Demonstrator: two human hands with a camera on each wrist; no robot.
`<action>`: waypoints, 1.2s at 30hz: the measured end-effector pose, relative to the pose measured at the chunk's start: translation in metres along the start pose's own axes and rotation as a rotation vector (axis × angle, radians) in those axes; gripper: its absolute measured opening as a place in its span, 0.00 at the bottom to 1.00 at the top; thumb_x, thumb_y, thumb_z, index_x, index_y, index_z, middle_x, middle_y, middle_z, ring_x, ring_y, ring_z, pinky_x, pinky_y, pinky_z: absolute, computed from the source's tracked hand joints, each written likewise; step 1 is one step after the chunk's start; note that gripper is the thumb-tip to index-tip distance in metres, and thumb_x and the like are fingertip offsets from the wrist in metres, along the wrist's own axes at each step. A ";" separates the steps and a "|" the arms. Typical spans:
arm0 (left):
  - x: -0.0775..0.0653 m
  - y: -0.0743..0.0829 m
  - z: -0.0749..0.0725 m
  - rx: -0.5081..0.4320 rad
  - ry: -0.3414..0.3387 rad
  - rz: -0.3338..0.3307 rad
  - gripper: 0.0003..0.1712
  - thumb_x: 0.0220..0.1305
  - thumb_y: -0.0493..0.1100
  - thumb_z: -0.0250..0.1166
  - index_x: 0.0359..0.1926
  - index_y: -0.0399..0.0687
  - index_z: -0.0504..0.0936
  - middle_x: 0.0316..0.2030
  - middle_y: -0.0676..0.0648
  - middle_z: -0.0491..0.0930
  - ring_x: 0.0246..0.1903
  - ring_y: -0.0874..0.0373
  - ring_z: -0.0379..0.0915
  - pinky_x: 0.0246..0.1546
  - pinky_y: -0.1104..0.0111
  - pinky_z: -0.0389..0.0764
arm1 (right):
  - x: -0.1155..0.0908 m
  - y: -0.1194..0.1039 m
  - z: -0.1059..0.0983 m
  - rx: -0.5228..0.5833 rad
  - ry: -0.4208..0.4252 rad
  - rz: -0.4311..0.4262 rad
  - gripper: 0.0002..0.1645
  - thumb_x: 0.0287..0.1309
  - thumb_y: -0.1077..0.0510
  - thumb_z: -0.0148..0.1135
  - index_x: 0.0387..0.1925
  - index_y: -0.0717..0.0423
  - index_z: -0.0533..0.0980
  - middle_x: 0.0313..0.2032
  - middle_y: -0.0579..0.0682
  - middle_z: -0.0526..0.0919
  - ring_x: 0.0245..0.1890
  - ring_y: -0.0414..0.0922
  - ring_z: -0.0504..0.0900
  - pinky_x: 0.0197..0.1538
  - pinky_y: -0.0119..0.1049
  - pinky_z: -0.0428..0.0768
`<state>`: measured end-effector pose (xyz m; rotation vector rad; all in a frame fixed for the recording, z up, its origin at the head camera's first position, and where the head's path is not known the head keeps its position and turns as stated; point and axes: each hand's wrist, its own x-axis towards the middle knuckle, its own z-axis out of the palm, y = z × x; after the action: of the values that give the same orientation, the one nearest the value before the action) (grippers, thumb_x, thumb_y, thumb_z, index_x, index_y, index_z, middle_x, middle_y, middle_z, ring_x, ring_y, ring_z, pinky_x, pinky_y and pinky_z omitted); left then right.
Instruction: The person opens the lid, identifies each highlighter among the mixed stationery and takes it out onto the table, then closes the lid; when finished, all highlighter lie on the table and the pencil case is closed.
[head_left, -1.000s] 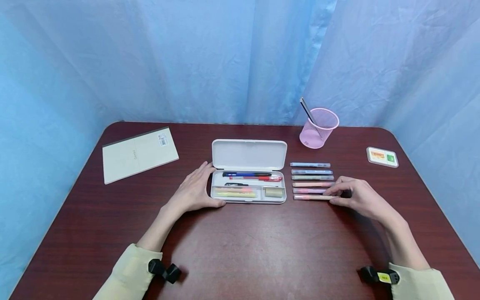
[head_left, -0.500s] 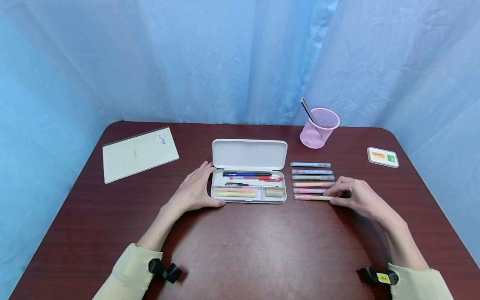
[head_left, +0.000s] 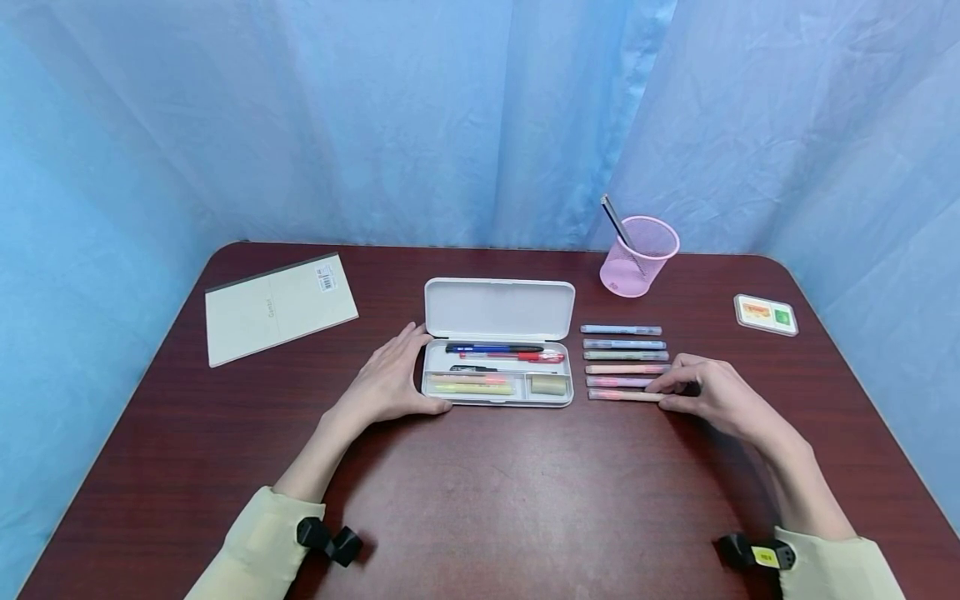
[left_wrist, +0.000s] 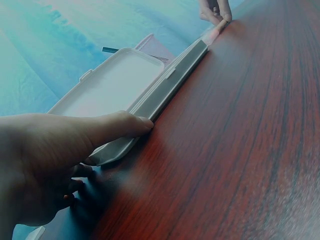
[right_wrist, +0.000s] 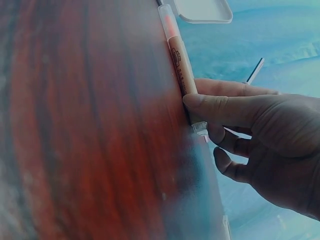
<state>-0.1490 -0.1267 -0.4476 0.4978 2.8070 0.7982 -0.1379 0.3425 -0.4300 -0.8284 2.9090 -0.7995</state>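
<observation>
In the head view a white pencil case lies with its lid raised. My left hand holds its left end, thumb on the front wall and fingers around the back corner. Inside are a blue pen, a red pen, a black-capped pen, pink and yellow highlighters and a greyish-beige block. Right of the case several highlighters lie in a row. My right hand pinches the right end of the nearest, a beige highlighter with a clear cap, between thumb and fingers.
A pink mesh pen cup with a dark pen or pencil stands at the back. A cream notebook lies at the left, a small flat case with orange and green patches at the right. Blue curtains hang beyond the table.
</observation>
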 end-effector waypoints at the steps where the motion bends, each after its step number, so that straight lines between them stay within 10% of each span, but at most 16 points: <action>1: 0.000 0.000 0.000 0.001 -0.002 -0.002 0.57 0.44 0.63 0.79 0.71 0.43 0.67 0.79 0.42 0.58 0.82 0.44 0.47 0.78 0.43 0.58 | 0.000 0.000 0.000 0.000 0.001 0.000 0.18 0.50 0.66 0.78 0.37 0.39 0.89 0.28 0.32 0.79 0.29 0.27 0.71 0.32 0.24 0.69; 36: 0.000 0.000 0.000 0.002 -0.008 -0.015 0.58 0.45 0.64 0.78 0.72 0.44 0.66 0.80 0.41 0.58 0.82 0.44 0.47 0.78 0.42 0.58 | 0.001 -0.003 -0.001 -0.039 0.021 0.048 0.19 0.43 0.67 0.82 0.35 0.41 0.89 0.28 0.32 0.81 0.31 0.30 0.75 0.34 0.27 0.73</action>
<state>-0.1491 -0.1264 -0.4478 0.4784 2.8016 0.7889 -0.1377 0.3403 -0.4274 -0.7536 2.9599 -0.7552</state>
